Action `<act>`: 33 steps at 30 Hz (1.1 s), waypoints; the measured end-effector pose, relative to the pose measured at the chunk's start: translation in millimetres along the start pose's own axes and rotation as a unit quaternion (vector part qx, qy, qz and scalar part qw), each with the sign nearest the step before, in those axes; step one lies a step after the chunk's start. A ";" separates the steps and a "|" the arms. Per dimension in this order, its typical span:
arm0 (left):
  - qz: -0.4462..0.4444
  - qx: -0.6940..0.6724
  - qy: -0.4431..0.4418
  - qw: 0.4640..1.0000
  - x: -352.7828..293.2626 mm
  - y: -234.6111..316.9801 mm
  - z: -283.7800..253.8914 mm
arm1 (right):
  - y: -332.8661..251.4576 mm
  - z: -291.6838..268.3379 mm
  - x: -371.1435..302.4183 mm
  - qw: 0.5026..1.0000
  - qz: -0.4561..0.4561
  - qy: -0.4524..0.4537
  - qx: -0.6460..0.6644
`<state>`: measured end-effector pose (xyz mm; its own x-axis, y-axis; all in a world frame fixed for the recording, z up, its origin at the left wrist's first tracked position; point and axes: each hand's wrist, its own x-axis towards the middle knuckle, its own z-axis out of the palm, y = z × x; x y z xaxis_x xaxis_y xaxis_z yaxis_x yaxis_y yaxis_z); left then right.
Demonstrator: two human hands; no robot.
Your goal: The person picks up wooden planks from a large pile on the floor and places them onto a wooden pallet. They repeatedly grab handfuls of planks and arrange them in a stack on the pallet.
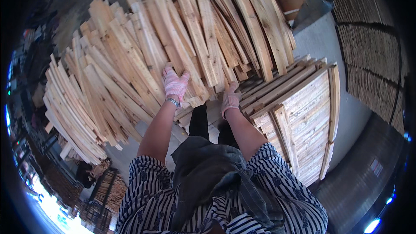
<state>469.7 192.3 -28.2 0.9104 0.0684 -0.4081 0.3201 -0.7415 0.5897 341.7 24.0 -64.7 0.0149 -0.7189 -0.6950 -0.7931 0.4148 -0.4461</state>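
My left hand (175,83), in a pink-and-white striped glove, lies on the near part of a wide heap of wooden boards (130,43). Its thumb stands apart from the fingers, so it is open. My right hand (231,99), gloved in pink too, touches the near ends of boards just to the right. Its fingers reach forward along the wood and look open, though some are hidden. Between the hands, several pale board ends (197,100) jut toward me. One long board near my left hand looks blurred at its far end.
A stack of boards with a slatted side (299,121) stands close on my right. Tall stacks of thin wood (368,43) line the far right. A grey metal sheet (313,9) lies beyond the heap. More timber (108,190) is at the lower left.
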 end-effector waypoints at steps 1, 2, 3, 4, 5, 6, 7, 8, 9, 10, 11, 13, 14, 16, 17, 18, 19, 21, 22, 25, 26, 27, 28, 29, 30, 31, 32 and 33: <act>-0.029 -0.009 0.014 0.999 -3.7 11.5 8.0 | -0.3 5.0 7.7 1.000 0.021 0.011 0.014; -0.052 -0.079 0.003 0.996 -7.8 19.4 10.3 | -0.1 9.2 14.9 0.999 0.040 0.020 0.026; -0.073 -0.145 -0.005 0.987 -9.6 26.2 9.2 | -1.2 15.8 22.6 0.997 0.055 0.027 0.039; -0.092 -0.209 -0.011 0.974 -7.9 29.6 6.5 | -5.7 24.2 26.3 0.996 0.066 0.029 0.051; -0.069 -0.180 0.000 0.981 -7.5 28.1 9.6 | -8.2 28.7 28.8 0.994 0.077 0.034 0.064; -0.103 -0.204 0.012 0.973 -4.5 33.9 5.2 | -35.5 23.7 4.8 0.991 0.102 0.013 0.084; -0.136 -0.227 0.018 0.964 -7.2 48.8 -4.7 | -57.2 15.7 -18.8 0.986 0.131 -0.004 0.106; -0.167 -0.249 0.022 0.954 -6.3 58.3 -10.6 | -63.5 11.8 -32.1 0.978 0.160 -0.019 0.131; -0.176 -0.254 -0.002 0.951 7.4 41.8 -12.5 | -50.7 10.0 -35.7 0.987 0.108 -0.003 0.118; -0.197 -0.289 -0.060 0.935 8.7 49.5 -25.6 | -44.5 3.1 -46.3 0.994 0.082 -0.024 0.068; -0.218 -0.322 -0.116 0.914 10.6 58.3 -40.4 | -38.3 -2.4 -57.3 0.997 0.056 -0.046 0.018; -0.187 -0.356 -0.159 0.902 23.3 22.9 -57.3 | -25.9 -28.8 -94.0 0.992 0.004 -0.101 -0.072; -0.181 -0.392 -0.170 0.886 28.5 9.7 -60.3 | -21.2 -38.1 -106.2 0.984 -0.030 -0.136 -0.108; -0.165 -0.456 -0.191 0.853 32.9 -5.4 -69.5 | 4.9 -30.2 -82.5 0.960 -0.121 -0.194 -0.160; -0.180 -0.458 -0.163 0.855 37.2 -22.3 -65.4 | 10.5 -23.6 -53.3 0.937 -0.146 -0.242 -0.206; -0.180 -0.452 -0.168 0.857 38.7 -25.4 -64.3 | 15.0 -13.8 -30.7 0.909 -0.168 -0.288 -0.250; -0.177 -0.445 -0.175 0.860 41.0 -24.2 -63.7 | 2.7 -0.8 -24.0 0.821 -0.306 -0.225 -0.427; -0.156 -0.437 -0.189 0.865 51.4 -39.6 -58.6 | -32.2 23.7 -26.4 0.885 -0.264 -0.130 -0.360; -0.092 -0.370 -0.196 0.903 52.6 -52.0 -59.5 | -68.9 18.0 -52.6 0.880 -0.310 -0.112 -0.343; -0.143 -0.468 -0.164 0.856 30.9 -1.0 -62.2 | -65.0 29.1 -33.4 0.864 -0.276 -0.142 -0.397; -0.127 -0.405 -0.161 0.891 34.3 -1.2 -60.9 | -83.2 19.3 -52.9 0.853 -0.247 -0.182 -0.423; -0.113 -0.335 -0.163 0.921 31.5 -3.1 -58.3 | -77.5 25.7 -52.2 0.845 -0.272 -0.211 -0.408; -0.032 -0.175 -0.199 0.964 27.9 -12.4 -61.9 | -71.8 32.3 -58.7 0.837 -0.293 -0.244 -0.394; 0.067 0.017 -0.210 0.975 27.5 -19.9 -61.9 | -64.6 40.5 -68.6 0.919 -0.202 -0.185 -0.285; 0.156 0.174 -0.192 0.953 25.8 -30.2 -64.0 | -65.8 36.9 -72.1 0.911 -0.197 -0.218 -0.289; 0.168 0.180 -0.179 0.952 26.7 -28.3 -64.3 | -76.4 28.8 -70.2 0.902 -0.199 -0.249 -0.293; 0.000 -0.057 -0.211 0.976 29.2 -23.7 -57.4 | -88.3 20.2 -68.6 0.891 -0.199 -0.280 -0.296; -0.164 -0.294 -0.164 0.927 32.8 -16.4 -49.8 | -109.1 12.2 -63.9 0.869 -0.166 -0.337 -0.322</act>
<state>507.4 239.9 -16.6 0.6411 -0.0515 -0.7658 0.7411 -0.2179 0.6351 434.7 31.5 21.5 0.4897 -0.1592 -0.8572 -0.8498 -0.3074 -0.4283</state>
